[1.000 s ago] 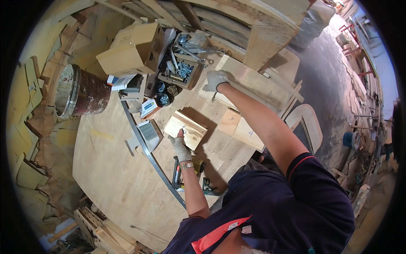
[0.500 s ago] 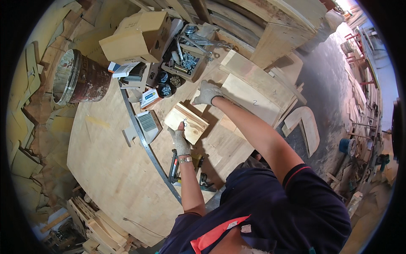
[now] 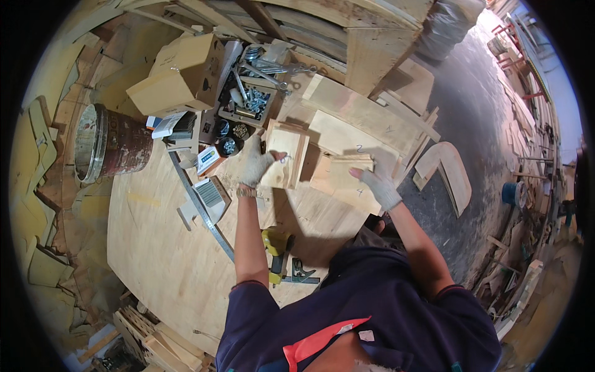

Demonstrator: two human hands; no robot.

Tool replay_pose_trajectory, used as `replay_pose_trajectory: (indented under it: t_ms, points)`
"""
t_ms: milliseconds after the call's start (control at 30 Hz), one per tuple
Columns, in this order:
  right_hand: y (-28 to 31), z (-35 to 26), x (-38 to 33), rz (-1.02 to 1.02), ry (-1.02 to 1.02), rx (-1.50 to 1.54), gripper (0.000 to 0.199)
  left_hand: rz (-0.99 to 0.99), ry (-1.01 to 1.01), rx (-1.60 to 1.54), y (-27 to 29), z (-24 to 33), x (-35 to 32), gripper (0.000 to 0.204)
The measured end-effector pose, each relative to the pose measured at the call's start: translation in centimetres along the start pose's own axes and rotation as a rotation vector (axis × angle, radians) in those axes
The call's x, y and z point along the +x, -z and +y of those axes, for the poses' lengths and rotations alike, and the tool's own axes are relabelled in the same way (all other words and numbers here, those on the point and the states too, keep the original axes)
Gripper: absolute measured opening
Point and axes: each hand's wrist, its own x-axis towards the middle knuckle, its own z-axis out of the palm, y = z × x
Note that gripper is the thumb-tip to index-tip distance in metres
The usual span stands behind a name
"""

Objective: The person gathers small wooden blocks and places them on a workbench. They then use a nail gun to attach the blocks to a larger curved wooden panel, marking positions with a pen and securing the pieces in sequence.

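The gloved left hand (image 3: pixel 256 166) reached forward from a bare, nearly straight forearm, its fingers and thumb closed around the left edge of a small open box of pale plywood (image 3: pixel 285 155), which it held tilted just above the large round plywood tabletop (image 3: pixel 155 248). The gloved right hand (image 3: pixel 379 186) came in from a bent elbow, palm down and fingers spread, pressing flat on a short pale plywood board (image 3: pixel 344 178) without clasping it. That board lay on the tabletop just right of the box, against a longer plywood panel (image 3: pixel 359 139).

Half a second before, the right hand had been farther forward at the box's far corner; it had since drawn back onto the short board. The left hand had kept its hold on the box, which had turned more upright.

A yellow power drill (image 3: pixel 277 243) lay near the left forearm, beside a long metal ruler (image 3: pixel 198 208). A rusty metal bucket (image 3: pixel 111 149) and a tan cardboard box (image 3: pixel 183 71) stood well to the left.
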Motion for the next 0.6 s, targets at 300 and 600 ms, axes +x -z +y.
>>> replay_pose_trajectory:
  t_ms: [300, 600]
  points:
    - [6.2, 7.5, -5.8, 0.082, -0.154, 0.152, 0.061, -0.302, 0.141, -0.421, 0.9, -1.6, 5.9, 0.085]
    - [4.2, 6.0, -5.7, 0.075, -0.084, 0.182, 0.066, 0.527, 0.034, 0.085, 0.9, 1.8, 0.5, 0.059]
